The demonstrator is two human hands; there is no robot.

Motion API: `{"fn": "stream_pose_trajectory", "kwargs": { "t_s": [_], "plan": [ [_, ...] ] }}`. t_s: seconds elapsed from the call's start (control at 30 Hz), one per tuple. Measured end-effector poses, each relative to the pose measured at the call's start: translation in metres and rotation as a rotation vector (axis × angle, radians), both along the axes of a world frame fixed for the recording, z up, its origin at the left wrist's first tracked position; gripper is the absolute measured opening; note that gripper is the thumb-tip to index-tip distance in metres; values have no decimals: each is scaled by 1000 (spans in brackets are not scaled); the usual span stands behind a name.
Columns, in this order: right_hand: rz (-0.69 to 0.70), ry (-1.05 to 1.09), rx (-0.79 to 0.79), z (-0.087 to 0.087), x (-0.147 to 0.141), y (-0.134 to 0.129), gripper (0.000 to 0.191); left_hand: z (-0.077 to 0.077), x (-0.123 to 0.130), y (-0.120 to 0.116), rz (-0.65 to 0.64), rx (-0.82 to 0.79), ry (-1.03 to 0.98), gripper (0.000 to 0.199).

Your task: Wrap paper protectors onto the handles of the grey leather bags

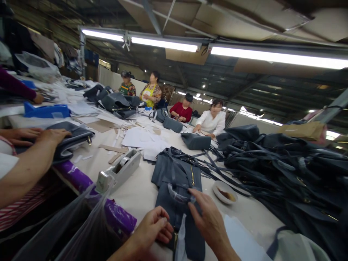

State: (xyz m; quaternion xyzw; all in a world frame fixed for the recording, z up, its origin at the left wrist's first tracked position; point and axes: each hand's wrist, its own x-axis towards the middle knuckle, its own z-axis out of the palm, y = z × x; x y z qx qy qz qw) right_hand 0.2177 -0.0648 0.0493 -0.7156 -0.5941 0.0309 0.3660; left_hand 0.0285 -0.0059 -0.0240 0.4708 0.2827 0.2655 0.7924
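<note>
A dark blue-grey bag (pixel 168 197) lies on the pale table in front of me, with a gold zip near its far end and a handle wrapped in clear plastic (pixel 178 195). My left hand (pixel 157 226) is over the bag's near left side, its fingers curled and apart, with nothing seen in them. On the right, my right hand (pixel 208 217) rests at the bag's edge by the wrapped handle, thumb and fingers spread. A strip of thin white wrapping (pixel 181 235) hangs over the near part of the bag between the hands.
A grey tape dispenser (pixel 119 172) and purple roll (pixel 119 217) lie left. A small dish (pixel 225 193) and a large pile of dark bags (pixel 272 166) are right. Another person's hands (pixel 51 137) press a bag at left. Several people work beyond white papers (pixel 141 137).
</note>
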Motion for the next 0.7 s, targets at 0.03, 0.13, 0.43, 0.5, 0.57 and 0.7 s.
{"fn": "stream_pose_trajectory", "kwargs": {
  "t_s": [0.03,0.13,0.43,0.5,0.57,0.7],
  "plan": [
    [90,-65,-32,-1,1,6,42,-1,0,-1,8,7,-8,43],
    [182,-114,-170,-2,4,23,29,4,-6,-1,118,96,4,33],
    [225,548,-124,89,42,78,29,48,6,48,478,554,190,27],
    [202,621,-86,113,54,90,31,53,10,55,523,541,177,31],
    [191,651,-31,134,64,101,35,57,11,59,557,525,161,31],
    [203,679,72,170,72,119,37,64,7,60,530,515,125,24]
  ]
}}
